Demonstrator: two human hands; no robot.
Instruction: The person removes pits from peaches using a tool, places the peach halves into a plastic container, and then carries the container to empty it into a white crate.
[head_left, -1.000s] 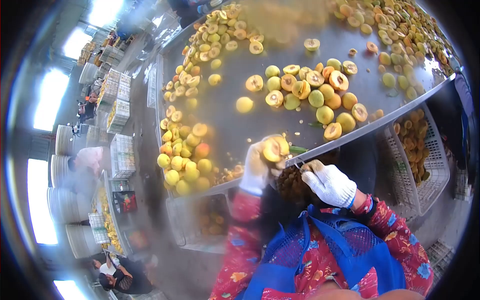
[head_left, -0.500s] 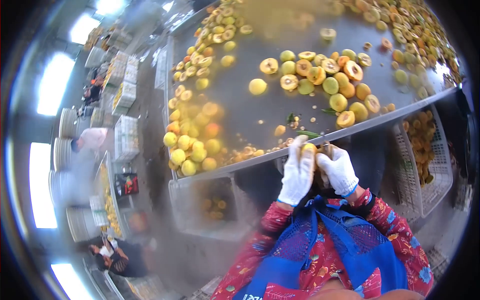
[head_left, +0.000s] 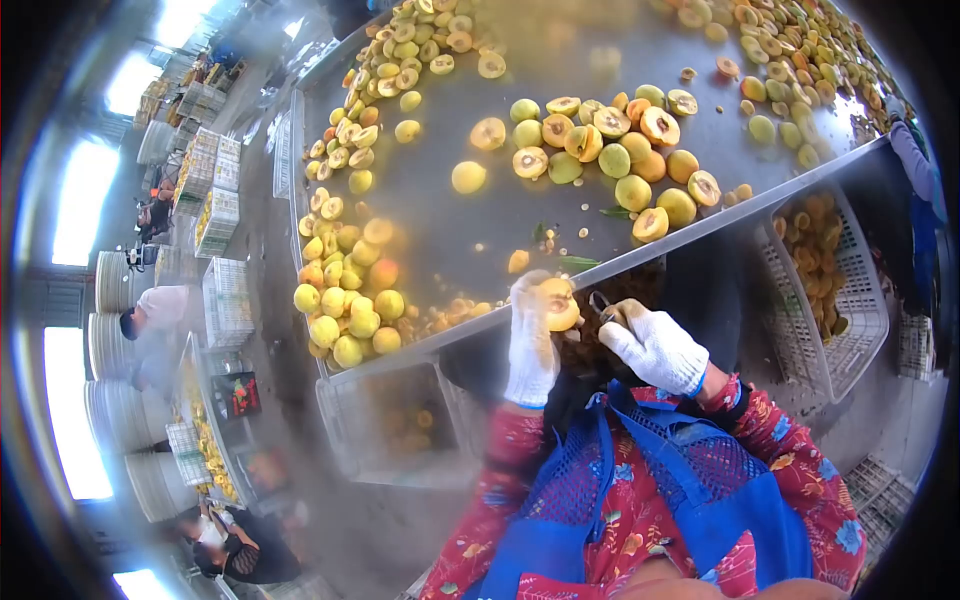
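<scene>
My left hand (head_left: 533,345), in a white knit glove, holds a yellow peach (head_left: 560,304) with its cut face turned up, just off the table's near edge. My right hand (head_left: 655,348), gloved too, is closed round a small tool with a curved metal loop (head_left: 599,301); its handle is hidden in the fingers. The loop is a little right of the peach, apart from it. Beyond the hands, whole and halved peaches (head_left: 614,160) lie in a group on the grey metal table (head_left: 430,215).
More peaches are heaped at the table's left (head_left: 350,300) and far right (head_left: 800,70). Below the raised rim stand a crate (head_left: 390,465) at left and a white crate (head_left: 850,340) of fruit pieces at right. A co-worker's sleeve (head_left: 912,160) shows at far right.
My hands have moved apart. The left has shifted left with the peach, now showing its cut face; the tool's loop has come into sight. The view has shifted slightly.
</scene>
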